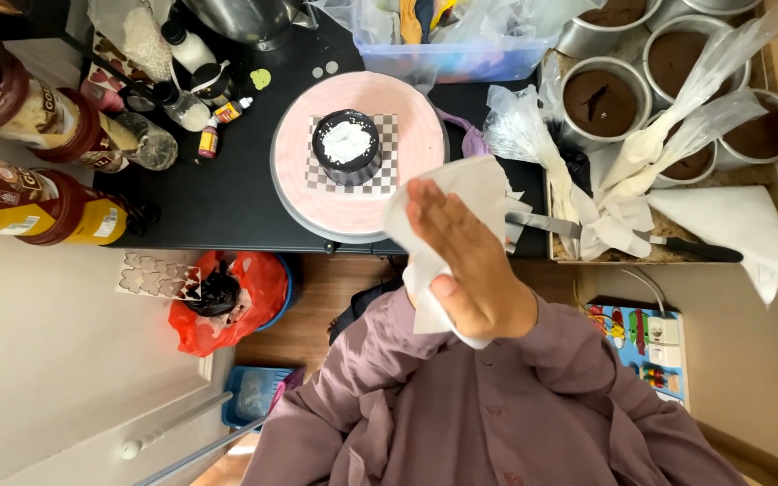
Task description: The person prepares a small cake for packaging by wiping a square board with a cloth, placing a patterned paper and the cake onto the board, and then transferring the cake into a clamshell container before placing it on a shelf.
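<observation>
A white paper napkin (443, 193) is held up in one of the person's hands (465, 261), fingers flat across it and the thumb pinching its lower fold; which hand this is cannot be told, and the other hand is out of sight. The napkin hangs just beside the pink turntable (407, 117) on the black surface (227, 189), overlapping the turntable's near right edge. On the turntable lies a checkered board (389, 175) carrying a small dark cake (347, 146) with white cream on top. Right of the turntable a long knife (677, 243) lies under white piping bags (641, 171), beside round tins of chocolate cake (601, 101). Left of the turntable stand small bottles (182, 103).
</observation>
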